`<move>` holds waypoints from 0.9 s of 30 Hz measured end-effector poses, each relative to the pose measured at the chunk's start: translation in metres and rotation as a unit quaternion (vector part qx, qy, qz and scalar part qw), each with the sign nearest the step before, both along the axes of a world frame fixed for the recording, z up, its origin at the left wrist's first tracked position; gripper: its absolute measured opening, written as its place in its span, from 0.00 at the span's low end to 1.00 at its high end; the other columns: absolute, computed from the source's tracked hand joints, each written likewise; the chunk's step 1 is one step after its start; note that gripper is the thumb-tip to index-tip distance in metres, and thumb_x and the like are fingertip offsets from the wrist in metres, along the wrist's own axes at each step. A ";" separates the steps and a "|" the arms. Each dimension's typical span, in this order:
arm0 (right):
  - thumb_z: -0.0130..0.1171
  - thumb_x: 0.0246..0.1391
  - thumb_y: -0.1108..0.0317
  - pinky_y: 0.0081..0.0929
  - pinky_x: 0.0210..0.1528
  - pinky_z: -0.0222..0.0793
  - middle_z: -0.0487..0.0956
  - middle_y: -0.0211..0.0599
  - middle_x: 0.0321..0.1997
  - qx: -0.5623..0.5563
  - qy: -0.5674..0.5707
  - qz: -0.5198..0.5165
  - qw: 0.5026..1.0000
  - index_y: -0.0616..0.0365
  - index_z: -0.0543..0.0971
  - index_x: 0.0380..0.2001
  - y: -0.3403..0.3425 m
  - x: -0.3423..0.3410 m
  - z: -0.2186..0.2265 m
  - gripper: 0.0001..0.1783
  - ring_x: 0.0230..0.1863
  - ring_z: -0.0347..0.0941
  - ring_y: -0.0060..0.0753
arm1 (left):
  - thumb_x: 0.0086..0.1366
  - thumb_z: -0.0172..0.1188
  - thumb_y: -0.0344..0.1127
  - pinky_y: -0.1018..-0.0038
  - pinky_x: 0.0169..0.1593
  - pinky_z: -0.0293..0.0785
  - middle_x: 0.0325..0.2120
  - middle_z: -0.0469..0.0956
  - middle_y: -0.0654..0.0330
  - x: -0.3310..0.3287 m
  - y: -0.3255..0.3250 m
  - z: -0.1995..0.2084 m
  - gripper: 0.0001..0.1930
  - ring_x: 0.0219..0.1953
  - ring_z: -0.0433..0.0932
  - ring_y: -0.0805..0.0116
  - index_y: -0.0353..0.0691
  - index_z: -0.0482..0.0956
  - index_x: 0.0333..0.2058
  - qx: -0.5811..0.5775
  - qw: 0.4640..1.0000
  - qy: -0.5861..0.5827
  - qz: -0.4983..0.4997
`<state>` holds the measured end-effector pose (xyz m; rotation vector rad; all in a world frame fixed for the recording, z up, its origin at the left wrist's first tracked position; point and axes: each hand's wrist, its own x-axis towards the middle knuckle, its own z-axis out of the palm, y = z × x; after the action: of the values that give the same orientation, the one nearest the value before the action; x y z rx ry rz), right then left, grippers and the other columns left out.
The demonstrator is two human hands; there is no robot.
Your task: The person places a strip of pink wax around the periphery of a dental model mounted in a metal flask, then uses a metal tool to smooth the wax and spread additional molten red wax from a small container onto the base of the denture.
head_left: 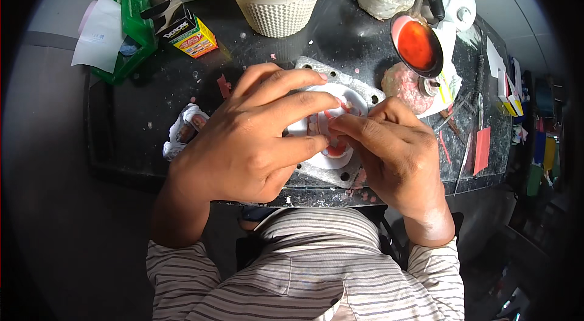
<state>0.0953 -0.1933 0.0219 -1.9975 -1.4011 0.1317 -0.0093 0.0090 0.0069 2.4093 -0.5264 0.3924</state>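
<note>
Your left hand point(249, 138) lies with fingers spread over the white mould point(340, 160) on the grey metal plate point(359, 81); your right hand point(395, 151) pinches the pink wax piece point(336, 149) at its centre

White round plaster mould point(356, 100) with pink wax denture piece point(336, 149), lying flat on grey metal plate point(316, 67), partly covered

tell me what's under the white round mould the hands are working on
A square grey metal plate with corner holes lies under the white round mould, on the black bench. The left hand and right hand cover most of the plate's middle.
</note>
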 end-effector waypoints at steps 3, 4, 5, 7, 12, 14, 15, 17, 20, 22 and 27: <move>0.67 0.32 0.80 0.26 0.29 0.73 0.82 0.30 0.29 -0.003 -0.008 0.000 1.000 0.58 0.83 0.43 -0.002 0.000 -0.003 0.26 0.28 0.72 0.32 | 0.43 0.59 0.27 0.54 0.54 0.65 0.47 0.79 0.54 0.000 0.000 0.000 0.16 0.54 0.73 0.49 0.41 0.86 0.34 0.022 1.000 0.007 -0.002; 0.67 0.32 0.80 0.26 0.29 0.73 0.82 0.30 0.29 -0.003 -0.008 0.000 1.000 0.58 0.83 0.43 -0.001 0.000 -0.003 0.26 0.28 0.72 0.32 | 0.43 0.59 0.27 0.54 0.54 0.65 0.47 0.79 0.54 0.000 0.000 -0.001 0.16 0.54 0.73 0.49 0.41 0.86 0.34 0.021 1.000 0.007 -0.002; 0.67 0.33 0.80 0.27 0.29 0.72 0.82 0.30 0.31 -0.007 -0.013 0.001 1.000 0.59 0.83 0.42 0.000 0.000 -0.001 0.25 0.28 0.72 0.33 | 0.42 0.59 0.28 0.54 0.54 0.65 0.47 0.79 0.54 -0.001 0.000 -0.001 0.16 0.54 0.73 0.49 0.41 0.86 0.33 0.027 1.000 0.013 0.001; 0.66 0.33 0.79 0.27 0.30 0.72 0.82 0.30 0.33 -0.011 -0.019 0.002 1.000 0.59 0.82 0.42 0.001 0.000 0.000 0.25 0.29 0.71 0.33 | 0.42 0.59 0.28 0.54 0.55 0.65 0.47 0.79 0.54 -0.002 -0.001 -0.001 0.16 0.55 0.73 0.49 0.41 0.86 0.33 0.033 0.999 0.019 0.004; 0.66 0.33 0.79 0.28 0.33 0.71 0.79 0.30 0.41 -0.014 -0.082 -0.004 0.997 0.56 0.83 0.39 -0.004 0.007 0.004 0.22 0.34 0.70 0.35 | 0.42 0.60 0.28 0.54 0.55 0.65 0.48 0.78 0.55 -0.002 -0.003 -0.002 0.16 0.55 0.73 0.50 0.41 0.86 0.33 0.015 1.000 0.016 0.010; 0.67 0.33 0.78 0.29 0.33 0.71 0.78 0.30 0.42 -0.033 -0.077 0.005 0.996 0.55 0.83 0.38 -0.004 0.005 0.008 0.22 0.35 0.70 0.35 | 0.42 0.60 0.28 0.54 0.55 0.65 0.48 0.78 0.54 -0.003 -0.002 -0.003 0.16 0.56 0.73 0.50 0.41 0.86 0.34 0.020 1.000 0.019 0.009; 0.67 0.33 0.78 0.29 0.33 0.71 0.77 0.30 0.43 -0.043 -0.071 0.013 0.996 0.55 0.84 0.38 -0.004 0.004 0.009 0.21 0.36 0.69 0.35 | 0.41 0.60 0.27 0.54 0.55 0.65 0.48 0.78 0.54 -0.003 -0.002 -0.003 0.17 0.56 0.73 0.50 0.42 0.86 0.34 0.026 0.999 0.023 0.009; 0.67 0.32 0.78 0.29 0.34 0.71 0.77 0.30 0.44 -0.049 -0.062 0.017 0.997 0.55 0.84 0.38 -0.006 0.002 0.009 0.21 0.36 0.69 0.36 | 0.41 0.59 0.27 0.53 0.55 0.65 0.48 0.78 0.54 -0.003 -0.002 -0.002 0.17 0.56 0.73 0.50 0.41 0.86 0.34 0.025 0.999 0.022 0.009; 0.67 0.33 0.77 0.29 0.34 0.72 0.77 0.30 0.44 -0.055 -0.054 0.019 0.997 0.55 0.84 0.38 -0.007 0.000 0.006 0.21 0.36 0.69 0.36 | 0.41 0.58 0.26 0.53 0.55 0.66 0.48 0.78 0.53 -0.002 -0.003 -0.001 0.17 0.56 0.73 0.50 0.39 0.85 0.34 0.022 0.999 0.022 0.011; 0.67 0.33 0.77 0.29 0.34 0.72 0.77 0.30 0.44 -0.057 -0.054 0.018 0.997 0.55 0.84 0.38 -0.007 0.000 0.006 0.21 0.36 0.69 0.36 | 0.41 0.57 0.25 0.54 0.55 0.66 0.48 0.78 0.53 -0.002 -0.003 -0.002 0.17 0.56 0.73 0.50 0.39 0.85 0.34 0.019 0.999 0.024 0.013; 0.67 0.34 0.77 0.29 0.34 0.72 0.77 0.31 0.44 -0.054 -0.053 0.030 0.997 0.56 0.84 0.38 -0.005 0.002 0.004 0.20 0.36 0.69 0.37 | 0.39 0.57 0.25 0.54 0.56 0.65 0.49 0.78 0.53 -0.002 0.000 -0.002 0.18 0.56 0.73 0.49 0.38 0.84 0.34 0.016 1.000 0.012 0.017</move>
<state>0.0976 -0.1981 0.0260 -2.0773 -1.5505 0.1312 -0.0109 0.0089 0.0051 2.4537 -0.4850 0.3705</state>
